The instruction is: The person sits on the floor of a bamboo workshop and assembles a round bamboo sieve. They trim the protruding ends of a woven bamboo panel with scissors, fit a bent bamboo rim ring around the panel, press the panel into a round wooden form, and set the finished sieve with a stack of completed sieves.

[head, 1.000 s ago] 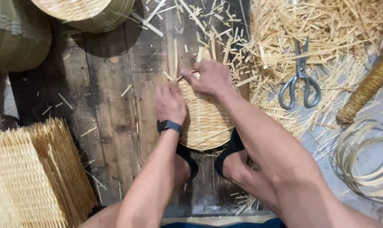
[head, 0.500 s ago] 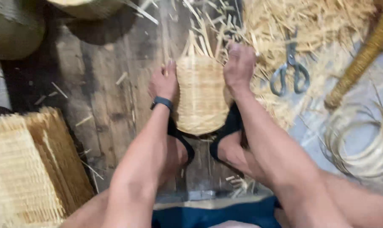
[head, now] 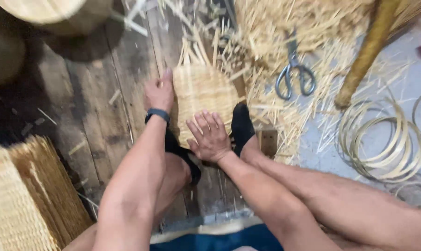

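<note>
A small woven straw basket (head: 205,95) lies on the wooden floor between my two feet in black socks. Loose strips stick out of its far end. My left hand (head: 159,93), with a dark band on the wrist, presses against the basket's left side, fingers together. My right hand (head: 211,137) rests flat on the basket's near end with fingers spread. Neither hand lifts the basket off the floor.
Scissors (head: 294,72) lie on a heap of cut straw (head: 312,28) at the upper right. Coiled cane hoops (head: 382,139) sit at the right, a thick stick (head: 366,56) beside them. Stacked woven mats (head: 29,195) fill the lower left, finished baskets (head: 48,14) the upper left.
My right hand came off the basket's far right edge and now lies flat on its near end. The left hand slid a little down its left side. The view shifted.
</note>
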